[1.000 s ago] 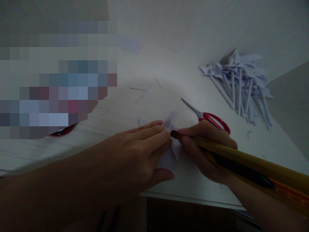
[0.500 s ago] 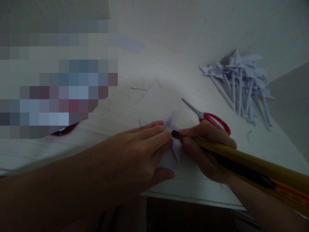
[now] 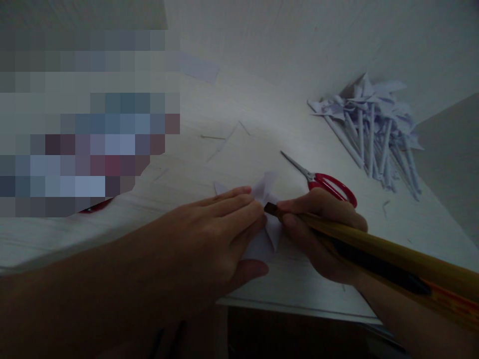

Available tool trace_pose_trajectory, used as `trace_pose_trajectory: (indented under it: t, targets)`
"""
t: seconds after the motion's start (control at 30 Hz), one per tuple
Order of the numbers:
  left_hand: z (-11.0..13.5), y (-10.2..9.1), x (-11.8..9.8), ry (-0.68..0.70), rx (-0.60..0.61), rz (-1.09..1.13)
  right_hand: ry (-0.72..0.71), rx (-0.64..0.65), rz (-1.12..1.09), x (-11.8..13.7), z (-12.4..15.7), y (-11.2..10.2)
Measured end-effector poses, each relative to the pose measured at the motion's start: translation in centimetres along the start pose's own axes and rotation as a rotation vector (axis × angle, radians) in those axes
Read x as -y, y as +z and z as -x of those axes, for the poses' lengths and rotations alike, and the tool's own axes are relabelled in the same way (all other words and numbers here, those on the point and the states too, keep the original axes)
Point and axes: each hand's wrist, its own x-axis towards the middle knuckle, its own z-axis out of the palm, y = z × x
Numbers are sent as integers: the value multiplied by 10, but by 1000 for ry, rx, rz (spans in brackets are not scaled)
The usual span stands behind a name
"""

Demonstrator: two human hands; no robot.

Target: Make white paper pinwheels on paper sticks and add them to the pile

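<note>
My left hand (image 3: 213, 234) lies on a folded white paper pinwheel (image 3: 267, 234) on the pale table (image 3: 262, 124), fingers together and pressing its centre. My right hand (image 3: 322, 234) is closed round a long yellow-brown tool (image 3: 374, 244) like a glue gun or thick pen. Its dark tip (image 3: 270, 208) touches the middle of the paper right beside my left fingertips. Paper points stick out above and below my fingers.
Red-handled scissors (image 3: 322, 182) lie shut just behind my right hand. A heap of finished paper pinwheels on sticks (image 3: 374, 124) lies at the back right against the wall. Thin paper slivers (image 3: 224, 139) are scattered mid-table. The table's front edge (image 3: 299, 309) runs below my hands.
Almost nothing has changed. Both hands stay on the paper; the tool's tip has shifted only slightly.
</note>
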Motion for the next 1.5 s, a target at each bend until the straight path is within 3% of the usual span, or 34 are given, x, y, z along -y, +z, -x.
trace_pose_trajectory:
  t: [0.2, 0.43, 0.7, 1.1, 1.5]
  targets:
    - [-1, -2, 1, 29, -11, -23, 13, 32, -54, 4, -3, 0]
    - [-2, -3, 3, 73, -39, 29, 262, -28, -287, -1, -4, -1]
    - [-2, -2, 3, 66, -34, 46, 287, 86, -259, 4, -12, -7]
    - [-1, -4, 4, 110, 12, -2, 280, 9, -334, -4, -5, 1]
    - [-2, -11, 4, 133, 86, -42, 242, 69, -349, -5, -7, -1]
